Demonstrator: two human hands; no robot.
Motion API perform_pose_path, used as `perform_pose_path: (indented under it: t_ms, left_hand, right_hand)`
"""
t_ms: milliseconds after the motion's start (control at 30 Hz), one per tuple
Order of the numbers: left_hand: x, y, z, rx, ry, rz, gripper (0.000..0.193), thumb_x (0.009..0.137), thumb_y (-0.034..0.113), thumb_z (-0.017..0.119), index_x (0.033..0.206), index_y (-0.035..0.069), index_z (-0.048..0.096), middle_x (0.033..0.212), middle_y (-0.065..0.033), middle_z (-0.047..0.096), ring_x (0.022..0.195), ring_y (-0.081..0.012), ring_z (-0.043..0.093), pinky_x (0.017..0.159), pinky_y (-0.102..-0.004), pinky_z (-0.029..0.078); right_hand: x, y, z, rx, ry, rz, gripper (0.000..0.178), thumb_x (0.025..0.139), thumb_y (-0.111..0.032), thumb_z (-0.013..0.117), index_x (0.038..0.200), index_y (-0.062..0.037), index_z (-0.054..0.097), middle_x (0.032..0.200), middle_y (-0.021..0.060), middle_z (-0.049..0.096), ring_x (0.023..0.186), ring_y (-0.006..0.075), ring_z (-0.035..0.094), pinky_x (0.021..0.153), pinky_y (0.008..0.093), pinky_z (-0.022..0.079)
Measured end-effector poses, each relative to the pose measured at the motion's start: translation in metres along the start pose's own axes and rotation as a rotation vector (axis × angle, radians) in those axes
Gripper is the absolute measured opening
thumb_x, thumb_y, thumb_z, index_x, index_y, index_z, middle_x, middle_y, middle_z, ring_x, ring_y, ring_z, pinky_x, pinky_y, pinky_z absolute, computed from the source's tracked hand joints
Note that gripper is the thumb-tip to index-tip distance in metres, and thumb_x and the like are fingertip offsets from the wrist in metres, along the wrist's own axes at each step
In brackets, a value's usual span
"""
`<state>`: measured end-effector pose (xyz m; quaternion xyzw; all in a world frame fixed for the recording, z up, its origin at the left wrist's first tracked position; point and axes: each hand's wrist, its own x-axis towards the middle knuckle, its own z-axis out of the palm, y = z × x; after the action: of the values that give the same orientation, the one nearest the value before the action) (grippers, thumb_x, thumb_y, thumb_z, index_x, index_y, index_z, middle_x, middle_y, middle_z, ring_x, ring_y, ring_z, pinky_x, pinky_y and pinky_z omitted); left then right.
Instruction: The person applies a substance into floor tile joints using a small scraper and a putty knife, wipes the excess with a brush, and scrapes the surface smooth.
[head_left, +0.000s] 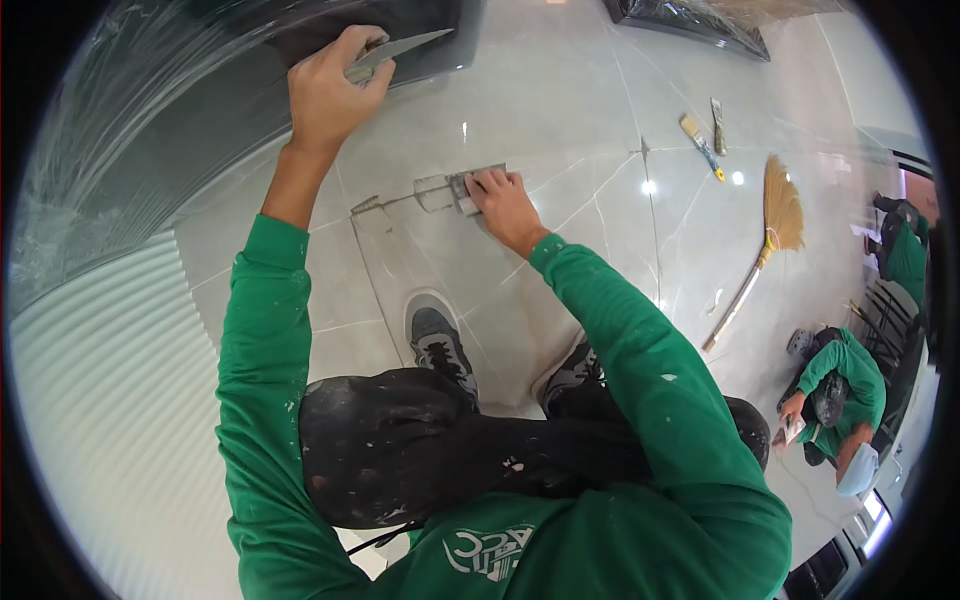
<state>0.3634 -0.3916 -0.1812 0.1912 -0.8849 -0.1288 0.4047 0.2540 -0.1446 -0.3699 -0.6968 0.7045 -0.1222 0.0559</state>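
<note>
My left hand (332, 88) is raised at the upper left, its fingers closed around a putty knife (412, 46) with a tapering metal blade pointing right. Down on the glossy grey tile floor (560, 110), my right hand (503, 207) grips a flat grey spreader (463, 192) by its edge and presses it against a tile joint. Its exact kind is partly hidden by my fingers. Just left of it, a wet grey smear of grout (434, 194) lies across the joint. A darker patch of grout (366, 205) marks the joint's left end.
Two brushes, one yellow-bristled (700, 143) and one narrow (718, 125), lie at the right near a straw broom (765, 245). Plastic-wrapped dark furniture (200, 110) stands at the upper left, beside a ribbed white panel (110, 370). A co-worker (850, 385) in green crouches at the right.
</note>
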Motion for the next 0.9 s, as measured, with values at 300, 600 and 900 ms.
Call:
perform_pose_path:
  t_ms: [300, 600, 900]
  left_hand:
    - [-0.004, -0.004, -0.001, 0.040, 0.000, 0.003, 0.025, 0.072, 0.009, 0.074, 0.097, 0.010, 0.068, 0.085, -0.0073, 0.071, 0.074, -0.0243, 0.071, 0.069, -0.0313, 0.054]
    - [-0.004, -0.006, -0.002, 0.063, -0.019, -0.010, 0.027, 0.071, 0.007, 0.075, 0.098, 0.010, 0.069, 0.084, -0.0078, 0.071, 0.074, -0.0220, 0.070, 0.070, -0.0302, 0.054]
    - [-0.003, -0.007, 0.005, 0.060, -0.043, 0.013, 0.027, 0.071, 0.008, 0.075, 0.097, 0.010, 0.067, 0.082, -0.0077, 0.071, 0.074, -0.0234, 0.070, 0.067, -0.0319, 0.054]
  right_hand:
    - [-0.021, 0.042, -0.020, -0.015, 0.037, 0.012, 0.043, 0.081, -0.010, 0.055, 0.123, -0.0015, 0.057, 0.112, 0.0070, 0.054, 0.108, 0.0230, 0.051, 0.091, 0.0407, 0.039]
    - [-0.057, 0.081, -0.025, -0.058, -0.011, -0.047, 0.045, 0.082, -0.010, 0.053, 0.127, -0.0009, 0.055, 0.113, 0.0079, 0.053, 0.109, 0.0247, 0.049, 0.092, 0.0421, 0.039]
    - [-0.104, 0.100, -0.034, -0.076, -0.098, -0.062, 0.053, 0.078, -0.006, 0.055, 0.131, -0.0006, 0.051, 0.116, 0.0095, 0.053, 0.110, 0.0270, 0.049, 0.095, 0.0418, 0.039]
